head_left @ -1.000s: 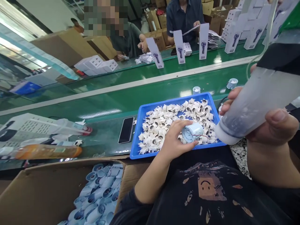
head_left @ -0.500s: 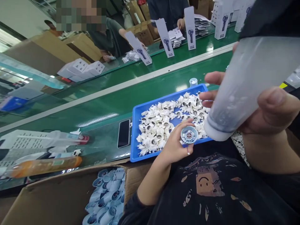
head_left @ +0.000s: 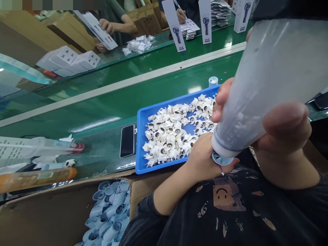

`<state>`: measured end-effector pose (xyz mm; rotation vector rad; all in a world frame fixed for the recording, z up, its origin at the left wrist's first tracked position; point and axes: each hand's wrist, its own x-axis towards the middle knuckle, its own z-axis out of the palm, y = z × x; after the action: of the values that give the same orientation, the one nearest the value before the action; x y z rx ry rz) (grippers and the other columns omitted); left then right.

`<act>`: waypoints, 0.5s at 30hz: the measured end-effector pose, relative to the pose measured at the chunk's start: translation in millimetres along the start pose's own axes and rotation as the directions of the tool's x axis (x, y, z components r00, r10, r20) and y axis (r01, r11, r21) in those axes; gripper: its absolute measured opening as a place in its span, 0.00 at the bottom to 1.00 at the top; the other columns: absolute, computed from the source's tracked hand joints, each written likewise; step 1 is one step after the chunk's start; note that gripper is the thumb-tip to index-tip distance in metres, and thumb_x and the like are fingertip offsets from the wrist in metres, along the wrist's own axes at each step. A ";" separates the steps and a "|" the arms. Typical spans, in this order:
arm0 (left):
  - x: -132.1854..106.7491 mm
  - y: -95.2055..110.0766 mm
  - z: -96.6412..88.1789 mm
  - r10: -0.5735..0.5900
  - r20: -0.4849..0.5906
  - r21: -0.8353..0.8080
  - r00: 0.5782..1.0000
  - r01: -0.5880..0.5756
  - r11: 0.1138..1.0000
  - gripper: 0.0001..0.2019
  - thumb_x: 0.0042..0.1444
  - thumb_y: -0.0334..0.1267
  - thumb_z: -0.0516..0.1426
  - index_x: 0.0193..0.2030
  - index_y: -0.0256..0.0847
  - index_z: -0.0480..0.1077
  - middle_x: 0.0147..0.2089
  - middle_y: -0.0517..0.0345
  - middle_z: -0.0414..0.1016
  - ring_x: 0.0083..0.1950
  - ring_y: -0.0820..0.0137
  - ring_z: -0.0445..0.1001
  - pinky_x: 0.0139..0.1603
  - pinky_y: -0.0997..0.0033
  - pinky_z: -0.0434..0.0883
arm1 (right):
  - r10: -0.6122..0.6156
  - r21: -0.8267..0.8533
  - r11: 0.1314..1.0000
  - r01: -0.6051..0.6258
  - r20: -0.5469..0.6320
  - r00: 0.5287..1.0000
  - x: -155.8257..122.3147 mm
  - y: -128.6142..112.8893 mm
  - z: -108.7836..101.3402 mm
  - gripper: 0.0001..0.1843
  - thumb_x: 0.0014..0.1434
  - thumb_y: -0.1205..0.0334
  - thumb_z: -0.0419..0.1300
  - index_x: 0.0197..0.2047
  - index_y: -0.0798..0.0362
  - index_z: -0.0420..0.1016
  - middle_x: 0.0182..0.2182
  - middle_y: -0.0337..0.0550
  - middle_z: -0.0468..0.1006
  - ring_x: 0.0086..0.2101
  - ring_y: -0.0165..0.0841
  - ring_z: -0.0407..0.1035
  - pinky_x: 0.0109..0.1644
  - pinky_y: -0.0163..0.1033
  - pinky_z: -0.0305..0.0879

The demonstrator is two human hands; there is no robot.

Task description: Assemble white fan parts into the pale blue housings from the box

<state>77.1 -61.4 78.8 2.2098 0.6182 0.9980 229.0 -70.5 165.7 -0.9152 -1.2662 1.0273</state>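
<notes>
My left hand (head_left: 205, 159) is closed around a light-blue round fan housing (head_left: 222, 160) and holds it upright above my lap. In my right hand (head_left: 284, 133) is a thick, frosted cylindrical tool (head_left: 256, 92) with a white collar at its lower end and a black upper part. The tool slants down, and its white end covers most of the housing's open face. Whether it touches the parts inside is hidden. Just beyond my left hand lies a blue tray (head_left: 139, 143) of white fan impellers (head_left: 166, 131).
A cardboard box (head_left: 135, 194) of light-blue housings (head_left: 110, 212) stands at lower left. A phone (head_left: 127, 140), an orange bottle (head_left: 38, 177) and a small blue cup-shaped part (head_left: 213, 81) lie around the tray. Across the green belt (head_left: 107, 99), co-workers handle cartons (head_left: 174, 29) and papers.
My right hand has brought the tool's white end over the housing. My left hand has turned and shifted beneath it. Across the belt, a co-worker has lifted a carton.
</notes>
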 end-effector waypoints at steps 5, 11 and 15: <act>1.5 2.2 2.3 0.004 -0.005 -0.008 1.000 -0.004 1.000 0.12 0.52 0.46 0.62 0.32 0.41 0.66 0.30 0.58 0.73 0.34 0.64 0.75 0.35 0.62 0.73 | 0.006 -0.021 1.000 -0.006 0.040 0.999 -0.3 -1.7 -0.1 0.40 0.52 0.30 0.57 0.62 0.39 0.56 0.47 0.44 0.72 0.42 0.40 0.74 0.40 0.45 0.75; -1.5 -11.1 -8.1 -0.088 0.114 0.023 0.990 0.086 0.996 0.21 0.49 0.48 0.65 0.47 0.41 0.69 0.41 0.52 0.78 0.42 0.58 0.78 0.41 0.59 0.75 | -0.054 0.005 0.998 0.055 -0.111 0.992 2.4 -1.9 -6.2 0.36 0.53 0.34 0.60 0.59 0.44 0.61 0.36 0.39 0.73 0.32 0.35 0.74 0.36 0.43 0.75; -24.3 -50.3 -32.2 -0.378 0.012 0.143 0.926 0.373 0.917 0.31 0.45 0.50 0.67 0.56 0.45 0.66 0.47 0.50 0.78 0.49 0.54 0.77 0.50 0.52 0.73 | -0.085 -0.159 0.987 0.031 -0.341 0.936 -3.2 4.2 -47.0 0.36 0.42 0.32 0.67 0.50 0.41 0.70 0.38 0.38 0.73 0.32 0.35 0.73 0.43 0.45 0.75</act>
<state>29.5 -30.7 48.1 2.1081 1.0745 0.7270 275.4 -71.6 156.2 -1.1148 -1.0743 0.6906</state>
